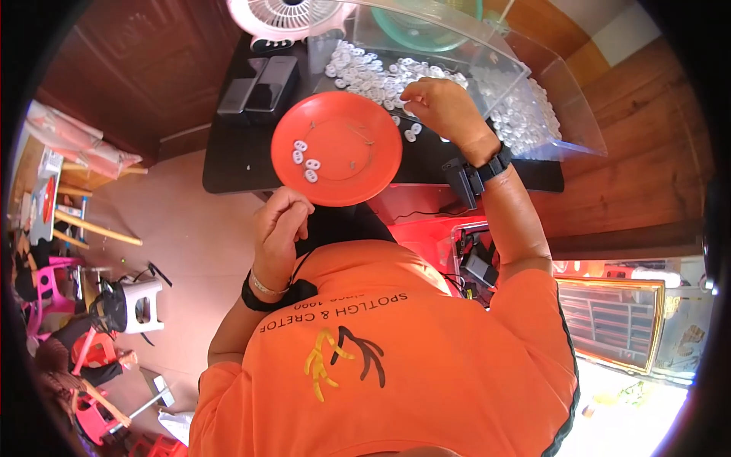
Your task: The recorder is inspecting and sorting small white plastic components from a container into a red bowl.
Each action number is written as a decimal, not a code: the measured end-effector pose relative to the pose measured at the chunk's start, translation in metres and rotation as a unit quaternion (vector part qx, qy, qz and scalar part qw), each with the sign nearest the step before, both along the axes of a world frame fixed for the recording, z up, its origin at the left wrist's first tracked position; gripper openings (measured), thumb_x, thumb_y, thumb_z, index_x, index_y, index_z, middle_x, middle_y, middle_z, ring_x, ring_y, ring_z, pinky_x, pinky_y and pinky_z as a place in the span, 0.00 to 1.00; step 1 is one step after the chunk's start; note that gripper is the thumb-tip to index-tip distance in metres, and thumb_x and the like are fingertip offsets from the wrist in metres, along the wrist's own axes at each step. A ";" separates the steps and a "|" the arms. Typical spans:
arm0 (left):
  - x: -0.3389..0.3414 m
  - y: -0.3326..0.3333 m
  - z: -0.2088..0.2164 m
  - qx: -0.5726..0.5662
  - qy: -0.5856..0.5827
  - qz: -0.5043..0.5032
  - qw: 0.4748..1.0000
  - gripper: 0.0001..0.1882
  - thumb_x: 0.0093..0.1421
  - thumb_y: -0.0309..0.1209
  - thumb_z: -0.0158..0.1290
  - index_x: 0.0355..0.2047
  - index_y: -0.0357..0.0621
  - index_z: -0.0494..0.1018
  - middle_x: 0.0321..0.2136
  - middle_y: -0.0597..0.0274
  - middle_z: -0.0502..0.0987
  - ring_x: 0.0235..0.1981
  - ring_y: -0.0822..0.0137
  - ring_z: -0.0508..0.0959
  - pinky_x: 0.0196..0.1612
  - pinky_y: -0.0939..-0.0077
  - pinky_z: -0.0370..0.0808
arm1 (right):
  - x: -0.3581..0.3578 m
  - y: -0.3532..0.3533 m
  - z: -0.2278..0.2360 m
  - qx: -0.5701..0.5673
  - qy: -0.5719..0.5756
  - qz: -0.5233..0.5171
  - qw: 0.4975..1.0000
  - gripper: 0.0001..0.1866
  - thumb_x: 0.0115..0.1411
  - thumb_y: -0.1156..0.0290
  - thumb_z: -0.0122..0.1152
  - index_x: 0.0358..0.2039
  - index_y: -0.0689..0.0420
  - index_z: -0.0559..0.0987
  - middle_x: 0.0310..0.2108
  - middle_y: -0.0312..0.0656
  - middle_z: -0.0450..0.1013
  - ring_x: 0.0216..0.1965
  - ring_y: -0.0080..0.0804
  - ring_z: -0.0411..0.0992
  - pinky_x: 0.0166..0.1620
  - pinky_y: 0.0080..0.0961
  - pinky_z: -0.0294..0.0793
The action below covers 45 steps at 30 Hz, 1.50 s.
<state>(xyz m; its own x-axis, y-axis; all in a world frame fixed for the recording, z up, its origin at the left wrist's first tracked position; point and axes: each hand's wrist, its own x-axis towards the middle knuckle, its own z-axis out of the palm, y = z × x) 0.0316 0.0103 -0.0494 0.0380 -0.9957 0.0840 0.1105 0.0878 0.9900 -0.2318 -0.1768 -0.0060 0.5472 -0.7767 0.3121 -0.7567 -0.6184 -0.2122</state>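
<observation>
On the black table an orange-red round plate bears a few small white oval pieces with dark dots, in two pairs, and thin wire-like bits. My left hand is at the plate's near left rim, its fingers curled and pressed together; what they hold, if anything, is hidden. Over the near edge of a heap of white oval pieces is my right hand, thumb and fingers closed in a pinch. Whatever lies between its fingertips is too small to make out. A few loose white pieces lie beside it.
A clear plastic bin with more white pieces stands on the right, a green bowl behind. Dark box-like devices lie left of the plate, below a pink fan. A white stool stands on the floor to the left.
</observation>
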 end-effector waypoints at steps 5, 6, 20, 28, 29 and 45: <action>0.011 -0.004 -0.001 0.019 0.051 0.034 0.998 0.09 0.60 0.31 0.45 0.27 0.39 0.70 0.15 0.71 0.65 0.16 0.81 0.62 0.20 0.86 0.57 | 0.017 -0.024 -0.023 -0.053 0.120 0.007 0.991 0.08 0.51 0.70 0.57 0.33 0.51 0.79 0.31 0.41 0.73 0.37 0.43 0.73 0.39 0.36 0.73; 0.013 -0.005 -0.003 0.025 0.059 0.037 0.997 0.09 0.60 0.31 0.44 0.27 0.40 0.70 0.15 0.71 0.65 0.16 0.81 0.62 0.20 0.87 0.56 | 0.015 -0.035 -0.028 -0.064 0.148 -0.002 0.987 0.07 0.51 0.70 0.56 0.32 0.51 0.79 0.31 0.41 0.73 0.37 0.43 0.73 0.39 0.37 0.73; 0.031 -0.024 -0.008 0.032 0.087 0.064 0.994 0.08 0.61 0.29 0.43 0.27 0.40 0.69 0.16 0.71 0.65 0.15 0.82 0.61 0.18 0.88 0.57 | 0.013 -0.090 -0.022 -0.059 0.092 -0.074 0.991 0.09 0.52 0.72 0.50 0.28 0.51 0.80 0.31 0.47 0.76 0.36 0.49 0.75 0.38 0.42 0.74; 0.028 -0.034 -0.001 0.063 0.082 0.074 0.992 0.09 0.60 0.27 0.41 0.26 0.39 0.68 0.15 0.70 0.63 0.15 0.80 0.60 0.19 0.86 0.57 | 0.030 -0.124 -0.027 -0.019 0.196 -0.076 0.977 0.09 0.49 0.73 0.51 0.25 0.57 0.81 0.29 0.50 0.77 0.34 0.51 0.75 0.36 0.43 0.75; 0.028 -0.034 -0.001 0.063 0.081 0.076 0.992 0.09 0.60 0.27 0.41 0.26 0.39 0.68 0.15 0.70 0.63 0.15 0.80 0.60 0.19 0.86 0.57 | 0.033 -0.126 -0.027 -0.018 0.196 -0.074 0.978 0.09 0.49 0.73 0.51 0.25 0.57 0.81 0.29 0.50 0.77 0.34 0.51 0.75 0.36 0.43 0.75; 0.029 -0.037 0.000 0.050 0.091 0.078 0.992 0.08 0.60 0.27 0.43 0.26 0.39 0.70 0.16 0.71 0.64 0.15 0.81 0.61 0.19 0.88 0.56 | 0.018 -0.128 -0.026 -0.011 0.200 -0.074 0.977 0.09 0.48 0.74 0.51 0.26 0.59 0.81 0.29 0.54 0.76 0.33 0.52 0.75 0.37 0.43 0.75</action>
<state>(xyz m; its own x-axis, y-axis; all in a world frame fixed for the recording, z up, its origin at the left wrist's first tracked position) 0.0601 -0.0267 -0.0498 0.1970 -0.9797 -0.0370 0.2817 0.0205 0.9593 -0.2141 -0.3043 -0.0324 0.5107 -0.8522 0.1136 -0.8580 -0.4967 0.1307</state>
